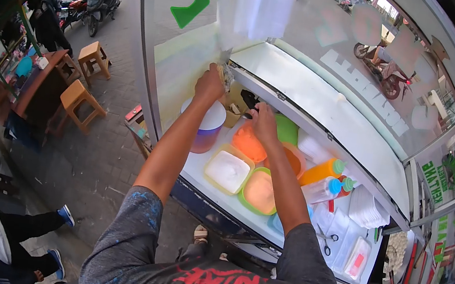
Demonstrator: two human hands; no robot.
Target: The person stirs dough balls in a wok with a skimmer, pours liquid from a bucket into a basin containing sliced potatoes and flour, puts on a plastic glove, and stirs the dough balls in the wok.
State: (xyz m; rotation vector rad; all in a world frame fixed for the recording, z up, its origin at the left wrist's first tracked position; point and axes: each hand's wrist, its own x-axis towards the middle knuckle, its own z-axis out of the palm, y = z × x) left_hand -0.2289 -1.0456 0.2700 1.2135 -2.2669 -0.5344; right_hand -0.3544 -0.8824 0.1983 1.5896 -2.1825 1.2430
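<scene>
Soft daylight fills the view, its edges bowed and black.

Plastic wrapping (228,79) far left, beyond bucket (206,139); tubs (220,187) right of bucket; bottles (321,173) right of tubs; scissors (325,237) nearer.

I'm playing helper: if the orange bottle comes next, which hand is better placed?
Probably the right hand: it looks nearer the orange bottle. The left hand is farther off, near the purple tub.
</scene>
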